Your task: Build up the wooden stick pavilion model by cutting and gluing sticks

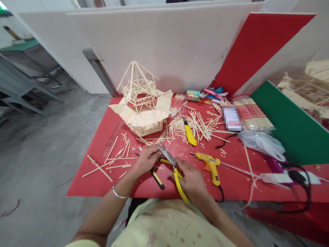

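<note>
My right hand (191, 180) grips the yellow handles of a pair of scissors (171, 161), whose silver blades point up and left, parted. My left hand (146, 159), with a silver bracelet on the wrist, pinches a thin wooden stick at the blades; the stick is too small to see clearly. Both hands are over the near edge of the red board (102, 185). A black and yellow tool (157, 178) lies just below my left hand.
A stick-built house model (141, 103) stands at the back left. Loose sticks (197, 125), a yellow utility knife (189, 133) and a yellow glue gun (210, 164) with black cord lie to the right. White, red and green panels stand behind. A plastic bag (260, 142) lies right.
</note>
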